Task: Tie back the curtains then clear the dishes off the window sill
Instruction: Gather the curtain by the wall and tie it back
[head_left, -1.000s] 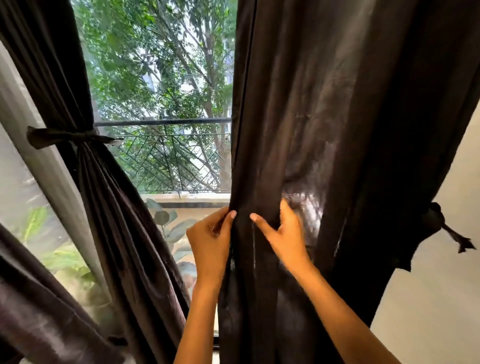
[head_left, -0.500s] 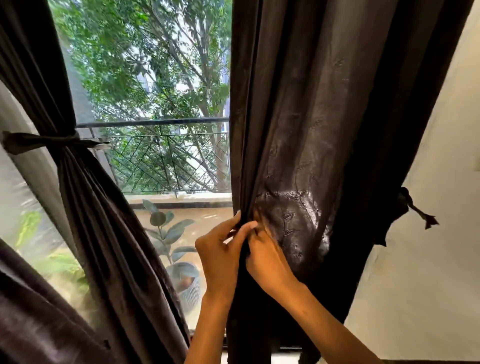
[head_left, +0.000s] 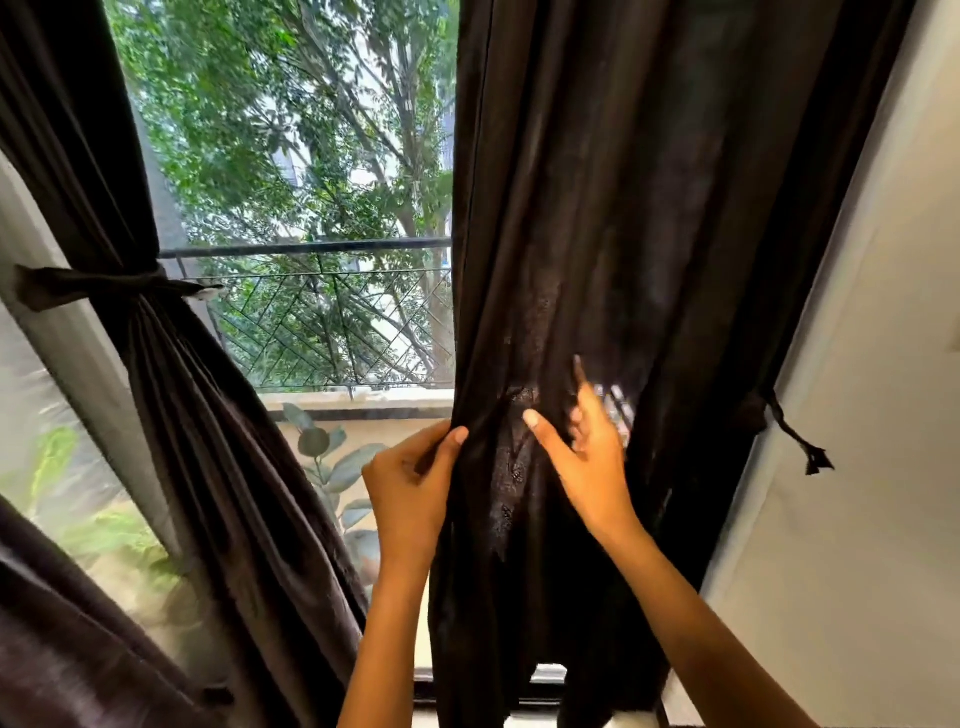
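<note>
Left arm: it rises from 6 o'clock, bare, the left hand (head_left: 410, 493) upright at the left edge of the dark brown fabric curtain on the right (head_left: 649, 234).
Left grip: the fingers are curled and pinch the curtain's edge; the thumb tip lies on the cloth.
Right arm: it comes from 5 o'clock and slants toward the middle; the right hand (head_left: 592, 462) lies on the front of the same curtain.
Right grip: the fingers are spread and nearly straight and the thumb points toward 10 o'clock; it touches the cloth and grips nothing.
Curtain on the right: it hangs loose from 12 o'clock down to 6 o'clock, gathered between the two hands.
Right tie-back: a dark cloth tie strip (head_left: 795, 441) hangs at 3 o'clock, against the pale wall (head_left: 857, 467).
Left side: the dark curtain on the left (head_left: 171, 389) is bound by a dark cloth band (head_left: 93, 283) at 9 o'clock.
Change: half a second ago both hands were pressed together on the edge; now the right hand has moved away to the right and opened.
</note>
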